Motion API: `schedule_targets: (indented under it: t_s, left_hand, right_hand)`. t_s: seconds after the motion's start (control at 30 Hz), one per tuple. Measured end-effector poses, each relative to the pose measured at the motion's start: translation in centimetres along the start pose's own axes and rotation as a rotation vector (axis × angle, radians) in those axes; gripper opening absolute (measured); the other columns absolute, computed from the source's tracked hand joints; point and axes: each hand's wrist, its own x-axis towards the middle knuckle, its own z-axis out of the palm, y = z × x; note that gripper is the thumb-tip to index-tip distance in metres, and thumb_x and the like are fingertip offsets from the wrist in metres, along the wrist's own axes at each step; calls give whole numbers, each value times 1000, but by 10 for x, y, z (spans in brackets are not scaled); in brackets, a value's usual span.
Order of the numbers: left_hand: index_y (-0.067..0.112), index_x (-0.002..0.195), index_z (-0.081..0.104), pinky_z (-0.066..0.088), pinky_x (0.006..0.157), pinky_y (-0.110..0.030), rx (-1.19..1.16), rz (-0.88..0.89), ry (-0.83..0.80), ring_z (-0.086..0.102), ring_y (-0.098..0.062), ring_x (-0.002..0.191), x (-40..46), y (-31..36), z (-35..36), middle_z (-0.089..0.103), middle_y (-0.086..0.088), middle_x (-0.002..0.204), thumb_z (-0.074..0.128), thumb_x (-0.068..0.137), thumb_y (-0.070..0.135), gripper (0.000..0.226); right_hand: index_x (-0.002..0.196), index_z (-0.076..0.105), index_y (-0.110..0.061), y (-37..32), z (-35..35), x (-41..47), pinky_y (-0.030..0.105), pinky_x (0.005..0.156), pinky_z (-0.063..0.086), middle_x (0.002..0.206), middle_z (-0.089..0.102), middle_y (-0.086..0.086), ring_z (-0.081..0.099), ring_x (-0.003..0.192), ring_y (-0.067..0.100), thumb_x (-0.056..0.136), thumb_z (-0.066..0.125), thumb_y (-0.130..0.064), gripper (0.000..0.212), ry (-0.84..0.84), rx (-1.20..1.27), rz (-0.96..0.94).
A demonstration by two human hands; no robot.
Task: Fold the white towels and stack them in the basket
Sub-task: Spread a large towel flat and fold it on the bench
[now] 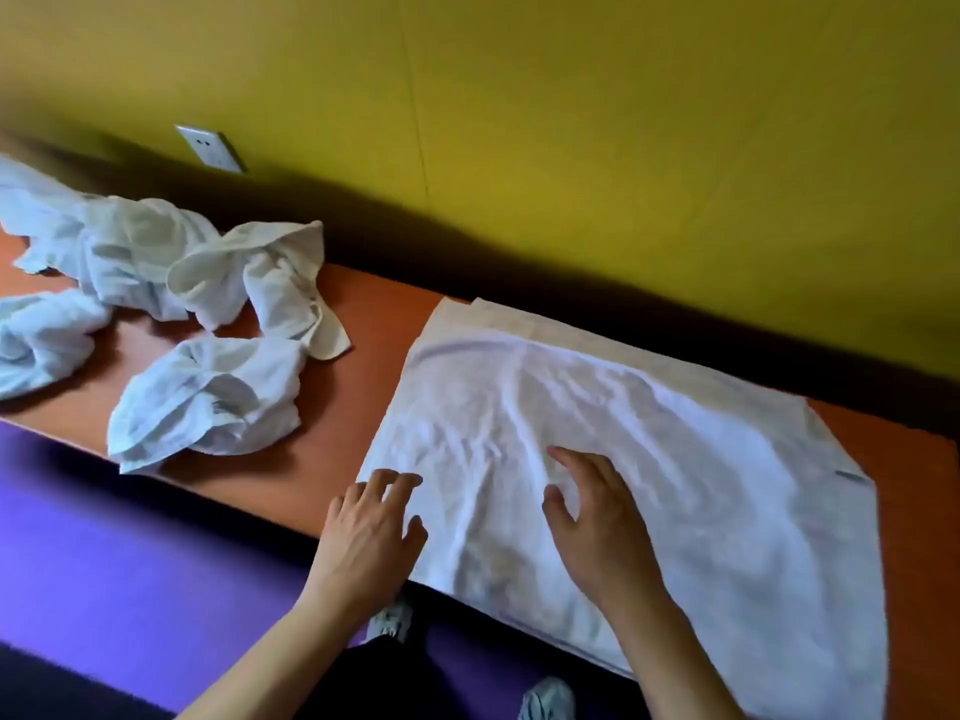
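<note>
While spread flat, towel point(649, 449) under right hand point(597, 527), left hand point(369, 532) at edge

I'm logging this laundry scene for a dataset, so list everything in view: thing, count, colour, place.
flat spread white towel: one, white, right part of the table, near edge overhanging.
crumpled white towels: a heap, exact count unclear, white, left part of the table.
orange wooden table: one, orange-brown, against the wall.
white wall socket: one, white, on the wall above the heap.
yellow-green wall: behind the table.
purple floor mat: purple, below the table.
white shoes: two, white, bottom edge.
basket: none in view.
hands: left hand at the flat towel's left edge; right hand on it.
</note>
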Motion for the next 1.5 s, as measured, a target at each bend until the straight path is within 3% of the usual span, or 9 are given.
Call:
schedule_targets:
  t_s: [0.23,0.47,0.6,0.8,0.97,1.17,1.33,1.43,1.5]
  left_hand:
    - [22,124,62,53,67,-41,91,-79,2,66,-35,84,10,-43,94,63,-6,116,78,75,32,52]
    - [19,132,55,48,72,-45,10,-240,133,58,-40,94,1,-49,121,56,-10,124,79,78,39,62]
    - [13,143,41,46,86,-49,-212,-367,58,53,-45,107,-8,-53,107,51,-18,128,67,91,39,64]
    - [9,121,56,47,78,-38,-604,-497,-23,65,-34,99,2,-76,98,70,-12,104,72,83,27,45]
    - [12,91,65,45,76,-31,-696,-354,-13,64,-24,89,4,-80,82,68,0,89,74,85,23,15]
    - [2,79,65,55,69,-41,-1088,-326,-29,59,-19,66,9,-54,42,66,-3,68,74,69,35,35]
    - [8,78,71,51,72,-37,-1220,-286,-134,63,-21,74,25,-27,11,69,-5,75,77,74,31,24]
    - [6,97,69,56,80,-43,-1387,-493,-201,66,-30,87,60,-15,7,69,-11,95,68,86,39,34]
    - [4,110,60,56,74,-41,-1439,-661,-313,66,-33,89,97,-13,14,66,-17,103,63,94,33,33]
  right_hand:
    - [139,54,-27,43,94,32,32,104,42,134,55,-7,53,121,18,95,57,-26,44,-21,-44,-57]
    - [147,45,-24,68,130,30,36,109,36,148,46,-2,47,131,23,97,52,-33,51,-122,-274,-89]
    - [149,41,-28,58,124,8,37,113,32,155,38,-2,41,137,23,98,51,-38,54,-127,-342,-85]
    - [143,46,-28,28,123,-29,37,106,34,140,50,-2,49,125,24,98,49,-34,46,-91,-369,-78]
    - [135,55,-28,-3,154,-55,36,101,36,127,58,-2,56,117,24,86,43,-43,53,-136,-257,-122]
    - [155,15,-38,-35,176,-56,34,105,38,141,44,-6,48,125,15,83,68,-46,90,-29,-142,-244]
    - [128,53,-29,-45,160,-33,31,81,53,110,68,-7,66,95,19,91,58,-24,38,220,111,-225]
    - [110,60,-28,-36,134,-25,24,65,40,79,61,-12,61,76,14,96,54,-21,17,292,282,-159]
    - [114,58,-32,-29,120,-25,23,65,42,84,65,-13,62,79,12,96,52,-20,22,268,342,-155]
